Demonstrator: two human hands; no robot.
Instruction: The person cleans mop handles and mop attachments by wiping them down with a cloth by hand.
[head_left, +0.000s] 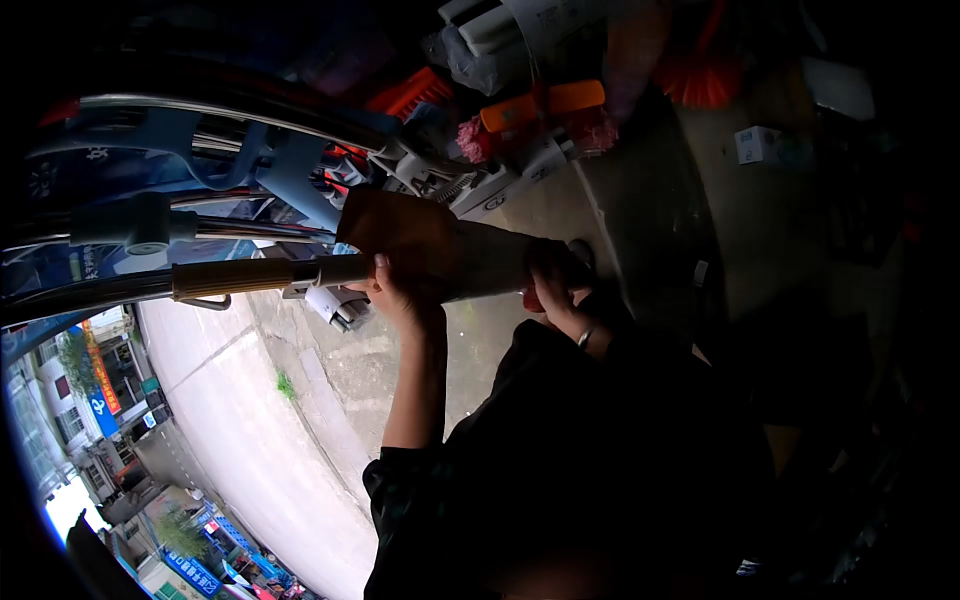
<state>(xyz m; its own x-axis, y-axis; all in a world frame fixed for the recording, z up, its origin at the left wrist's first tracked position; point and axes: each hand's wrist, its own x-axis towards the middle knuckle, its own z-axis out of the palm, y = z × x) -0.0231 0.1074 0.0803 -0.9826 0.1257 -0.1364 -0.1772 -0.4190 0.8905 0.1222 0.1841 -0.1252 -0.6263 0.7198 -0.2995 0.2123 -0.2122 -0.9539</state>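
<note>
My left hand is closed around the lower side of a long brown and grey piece, thumb up, beside the end of a metal pole. Whether it also grips the pole, I cannot tell. That long piece is wide and brown at its left end and greyer toward the right; its kind is too dark to make out. At its right end my right hand has its fingers curled round it, with a small red patch under them. A ring-like band shows on the right wrist. The pole carries a tan sleeve.
Metal tubes with a blue plastic bracket run along the upper left. Orange and pink brush-like goods lie above my hands, with a red broom head and a small white box farther right. A street with shopfronts lies lower left.
</note>
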